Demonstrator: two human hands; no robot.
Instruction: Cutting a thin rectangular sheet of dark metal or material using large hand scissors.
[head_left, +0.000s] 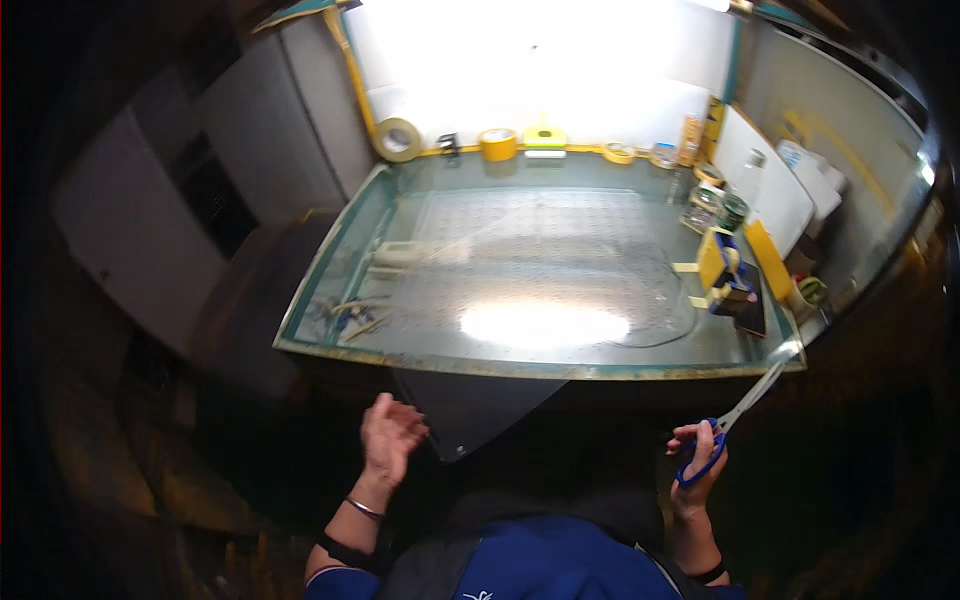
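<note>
At lower right the right hand [697, 452] grips the scissors [736, 413] by their handles, while at lower left the loosely open, seemingly empty left hand [392, 438] leaves the film [480, 412], overhanging the table [650, 373] at lower centre, liable to slip if snagged.

L hand [391, 435]: fingers blurred, contact w/ dark hanging sheet [478, 408] can't tell | scissors [742, 406]: handles part-hid by R hand [706, 478], blade tips blurry agst table [600, 373] corner | small bits [357, 318], table L: too sm. to ID | blue top [560, 560]: cut off btm edge | back panel [540, 80]: blown out
</note>
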